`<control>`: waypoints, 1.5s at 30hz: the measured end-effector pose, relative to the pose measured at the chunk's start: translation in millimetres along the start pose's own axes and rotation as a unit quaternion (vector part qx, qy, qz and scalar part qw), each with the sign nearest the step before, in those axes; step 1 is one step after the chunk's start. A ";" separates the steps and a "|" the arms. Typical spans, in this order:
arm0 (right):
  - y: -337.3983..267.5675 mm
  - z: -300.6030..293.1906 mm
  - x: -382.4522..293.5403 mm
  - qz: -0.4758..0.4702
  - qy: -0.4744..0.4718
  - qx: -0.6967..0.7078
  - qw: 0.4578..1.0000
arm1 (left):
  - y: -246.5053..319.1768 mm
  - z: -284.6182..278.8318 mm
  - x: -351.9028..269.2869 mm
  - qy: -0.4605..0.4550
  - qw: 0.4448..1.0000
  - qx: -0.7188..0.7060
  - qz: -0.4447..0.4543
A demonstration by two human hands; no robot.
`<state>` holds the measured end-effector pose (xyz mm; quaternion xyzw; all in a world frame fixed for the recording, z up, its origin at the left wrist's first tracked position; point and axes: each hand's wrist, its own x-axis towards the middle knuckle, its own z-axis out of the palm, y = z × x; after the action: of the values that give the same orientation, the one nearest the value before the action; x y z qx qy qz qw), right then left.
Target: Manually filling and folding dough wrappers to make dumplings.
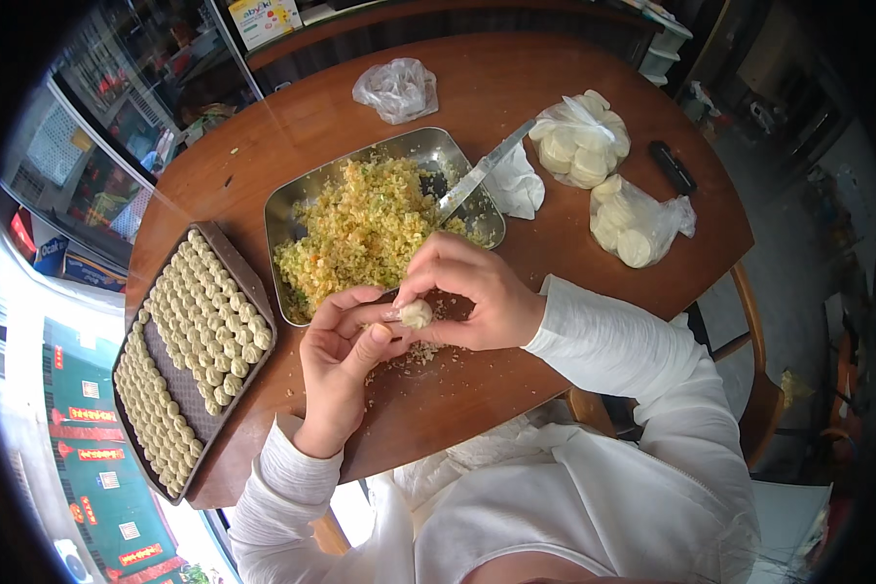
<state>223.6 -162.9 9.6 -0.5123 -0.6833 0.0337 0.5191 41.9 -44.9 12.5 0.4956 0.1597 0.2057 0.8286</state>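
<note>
Between my two hands is a small round wrapped dumpling point(415, 314) of pale dough, its top gathered in folds. My right hand point(474, 296) pinches it with the thumb and fingers from the right. From the left, the curled fingers of my left hand point(347, 350) cradle it, partly hidden behind it. Just beyond my hands, a rectangular metal tray point(277, 219) holds a heap of chopped yellow-green filling point(365, 219). A flat metal blade or spatula point(485, 166) rests slanted on that tray's right rim.
Left of me, a dark baking tray point(179, 365) carries rows of small dumplings point(215, 314). Round dough wrappers fill two plastic bags point(580, 142) point(635, 226) at right. Also on the wooden table point(299, 109) are a crumpled plastic bag point(396, 90), white tissue point(518, 186) and a black object point(672, 167).
</note>
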 end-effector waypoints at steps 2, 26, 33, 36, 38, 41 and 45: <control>-1.1 0.1 1.0 0.014 0.014 0.007 1.000 | -8.5 -7.4 0.9 0.007 0.998 0.032 0.062; -5.4 11.7 0.5 0.000 -0.014 0.036 0.999 | -10.3 -6.2 -2.1 -0.057 0.994 0.092 0.017; -4.1 3.4 1.2 -0.048 -0.045 0.017 0.998 | -9.0 -5.4 -3.6 -0.066 0.993 0.086 0.045; -4.7 4.5 -0.8 -0.037 -0.052 0.022 0.998 | -9.2 -6.3 -3.3 -0.078 0.992 0.095 0.040; -3.6 8.2 -3.8 -0.029 -0.041 0.028 0.998 | -8.8 -5.0 -3.6 -0.087 0.991 0.097 0.039; -2.7 12.4 -1.9 -0.036 -0.025 0.031 0.999 | -9.4 -4.4 -4.3 -0.077 0.992 0.096 0.029; -8.2 9.0 2.0 -0.058 -0.036 0.021 0.997 | -9.0 -6.5 -3.9 -0.080 0.993 0.086 0.026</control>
<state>211.6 -160.9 11.6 -0.4594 -0.7292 0.0358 0.5059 37.1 -45.7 1.7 0.5835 0.0975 0.1724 0.7876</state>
